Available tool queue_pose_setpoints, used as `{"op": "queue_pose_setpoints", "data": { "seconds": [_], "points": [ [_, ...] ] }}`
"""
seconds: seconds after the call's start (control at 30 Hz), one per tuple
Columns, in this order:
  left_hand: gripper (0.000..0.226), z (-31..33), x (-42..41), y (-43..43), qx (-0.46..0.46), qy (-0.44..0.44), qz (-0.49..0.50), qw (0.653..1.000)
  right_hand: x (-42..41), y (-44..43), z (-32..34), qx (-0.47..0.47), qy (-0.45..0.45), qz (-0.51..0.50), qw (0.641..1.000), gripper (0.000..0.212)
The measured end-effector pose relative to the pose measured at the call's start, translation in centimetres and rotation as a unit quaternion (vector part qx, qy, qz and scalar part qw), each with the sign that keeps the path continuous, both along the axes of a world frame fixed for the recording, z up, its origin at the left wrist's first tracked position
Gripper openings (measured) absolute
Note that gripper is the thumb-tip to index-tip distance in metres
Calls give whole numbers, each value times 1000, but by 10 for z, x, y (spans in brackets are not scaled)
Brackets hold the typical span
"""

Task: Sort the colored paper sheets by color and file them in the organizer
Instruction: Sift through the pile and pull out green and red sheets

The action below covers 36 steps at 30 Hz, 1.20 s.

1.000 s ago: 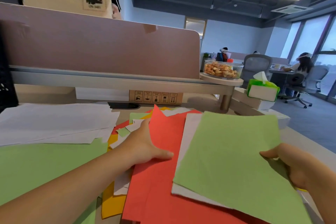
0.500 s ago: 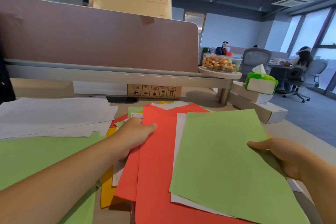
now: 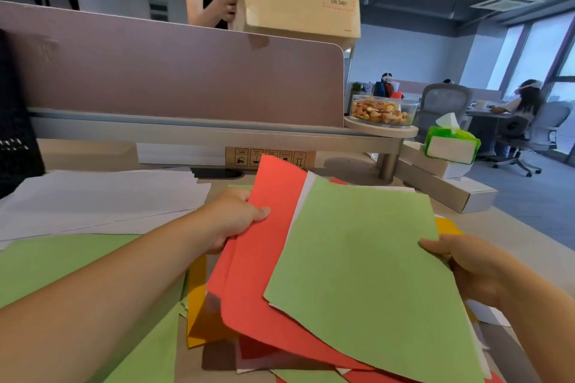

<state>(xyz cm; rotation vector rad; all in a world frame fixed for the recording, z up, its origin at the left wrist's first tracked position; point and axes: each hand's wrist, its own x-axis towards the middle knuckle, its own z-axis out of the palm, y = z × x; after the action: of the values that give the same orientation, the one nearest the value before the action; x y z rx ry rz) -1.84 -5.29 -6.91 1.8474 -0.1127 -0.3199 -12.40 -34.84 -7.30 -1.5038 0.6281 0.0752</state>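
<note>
Paper fills most of the table (image 3: 513, 236), with a raised, fanned stack held over its near middle. The left hand (image 3: 233, 221) grips the left edge of the red sheets (image 3: 267, 258), thumb on top and fingers curled beneath. The right hand (image 3: 466, 267) pinches the right edge of the uppermost green sheet (image 3: 367, 274), thumb on its face, fingers hidden below. A white sheet (image 3: 300, 205) shows as a thin strip between the green and the red. Yellow sheets (image 3: 197, 314) jut out beneath the stack at the left and near the right thumb. Toward the near left corner a second green sheet (image 3: 62, 261) lies flat, with white sheets (image 3: 102, 199) behind it. At the left edge stands a black mesh object (image 3: 15, 134), cut off by the frame; whether it is the organizer I cannot tell. A bare strip of table runs along the right edge, beside the right hand, and another lies between the stack's far edge and the rear shelf (image 3: 186, 134). Stacked white boxes (image 3: 445, 190) with a tissue box (image 3: 451, 146) on top stand at the rear right corner. Behind the partition (image 3: 174, 78) a person carries a cardboard box (image 3: 298, 0).
</note>
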Motion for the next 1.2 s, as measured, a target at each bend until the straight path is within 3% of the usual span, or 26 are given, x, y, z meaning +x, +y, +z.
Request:
{"op": "queue_pose_setpoints", "data": {
  "seconds": [0.27,0.57,1.0,1.2],
  "points": [
    [8,69,-32,80,-64,-55,47,995,-8,61,46,48,-91,27,994,20],
    [13,94,-119,260,-54,-96,216,970,20,242,54,81,-150,159,972,21],
    [16,56,-240,502,85,-22,390,917,25,503,29,38,-95,355,929,24],
    [34,29,-243,597,179,72,421,886,31,594,9,36,-91,430,897,12]
  ]
}}
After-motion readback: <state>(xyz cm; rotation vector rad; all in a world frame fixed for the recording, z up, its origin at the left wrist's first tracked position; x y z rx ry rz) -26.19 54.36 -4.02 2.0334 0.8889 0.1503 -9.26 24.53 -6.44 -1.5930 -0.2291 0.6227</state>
